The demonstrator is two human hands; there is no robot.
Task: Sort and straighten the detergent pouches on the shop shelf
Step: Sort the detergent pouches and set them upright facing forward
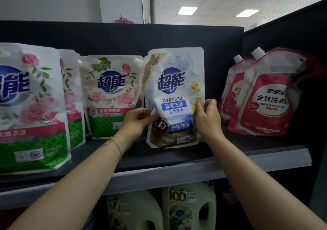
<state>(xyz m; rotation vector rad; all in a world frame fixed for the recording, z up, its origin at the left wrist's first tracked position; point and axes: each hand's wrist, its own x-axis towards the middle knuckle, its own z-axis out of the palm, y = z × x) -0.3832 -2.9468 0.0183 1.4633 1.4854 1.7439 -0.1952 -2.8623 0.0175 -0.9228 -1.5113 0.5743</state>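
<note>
Head view: we pinch blue-white detergent pouch (pixel 174 97) at both side edges, left hand (pixel 139 121) and right hand (pixel 207 118) equally near. Pouch rises between our grips, long axis near upright, base seemingly on shelf (pixel 230 152); rose-print pouch (pixel 109 95) just outside left grip.

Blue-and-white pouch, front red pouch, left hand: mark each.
blue-and-white pouch (pixel 174 81): head view, blue logo.
front red pouch (pixel 270 106): head view, white label panel.
left hand (pixel 137 119): head view, back of hand.

We see the left forearm (pixel 79 180) and the right forearm (pixel 247 173) bare, and one thing worn — a thin gold-coloured chain bracelet (pixel 115 145) round the left wrist.
</note>
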